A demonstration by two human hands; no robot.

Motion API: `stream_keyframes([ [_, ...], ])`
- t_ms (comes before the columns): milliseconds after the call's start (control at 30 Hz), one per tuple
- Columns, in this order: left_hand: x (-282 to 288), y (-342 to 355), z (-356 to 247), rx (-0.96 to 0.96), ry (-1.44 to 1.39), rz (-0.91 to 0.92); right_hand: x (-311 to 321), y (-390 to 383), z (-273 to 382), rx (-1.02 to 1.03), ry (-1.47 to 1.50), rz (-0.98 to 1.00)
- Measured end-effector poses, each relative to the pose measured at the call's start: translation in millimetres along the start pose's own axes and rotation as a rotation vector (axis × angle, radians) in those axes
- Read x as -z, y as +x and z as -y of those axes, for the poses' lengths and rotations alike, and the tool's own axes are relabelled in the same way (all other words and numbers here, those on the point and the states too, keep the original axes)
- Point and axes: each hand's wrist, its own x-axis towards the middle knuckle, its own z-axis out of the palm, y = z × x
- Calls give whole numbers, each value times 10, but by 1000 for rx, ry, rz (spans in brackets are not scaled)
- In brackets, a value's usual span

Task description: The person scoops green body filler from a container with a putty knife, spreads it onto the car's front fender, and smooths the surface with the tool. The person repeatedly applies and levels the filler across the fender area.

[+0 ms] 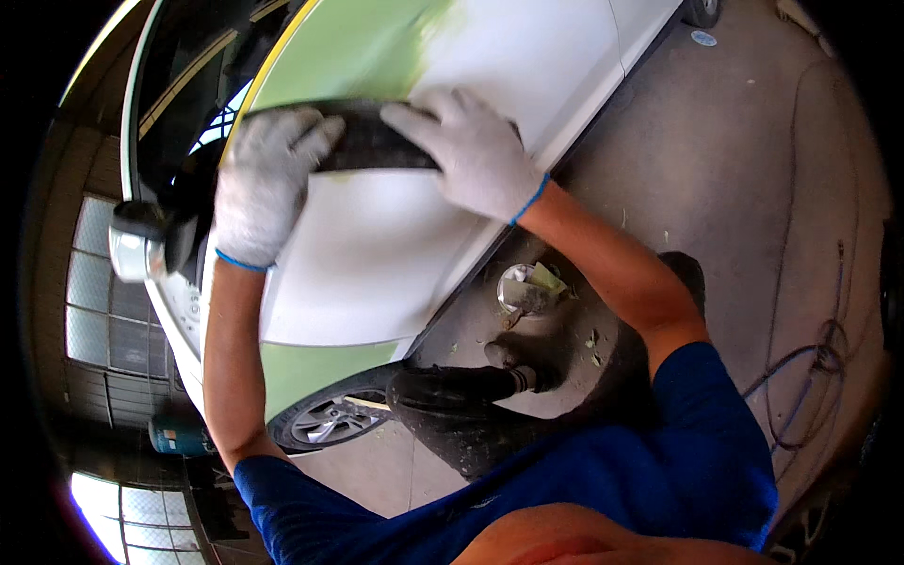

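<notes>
Pressed across the side of a white and green car door (348,254) is a long black sanding block (367,137). My left hand (264,184), in a white glove with a blue cuff edge, closes on its left end beside the yellow tape (273,56) along the window. My right hand (476,155), gloved the same way, grips the right end, its fingers laid over the top. Both arms reach forward, and the block's underside is hidden against the panel. Pale green patches show above the block and low by the wheel.
A side mirror (141,240) juts out at the left. The car's wheel (330,419) is near my bent leg (461,405). A round tub (527,287) holding a scraper-like piece stands on the floor among scraps. A coiled hose (819,358) lies on the right.
</notes>
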Motion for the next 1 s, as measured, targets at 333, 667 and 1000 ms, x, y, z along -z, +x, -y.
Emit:
stream_keyframes([
  [333, -855, 1997, 1162, -61, -31, 31, -429, 842, -1034, -313, 69, -327],
  [667, -1352, 2386, 1372, 66, -54, 39, -687, 1056, -1501, -360, 75, -318],
  [1000, -1282, 2256, 1370, 87, -98, 79, -597, 1139, -1346, -460, 28, -150],
])
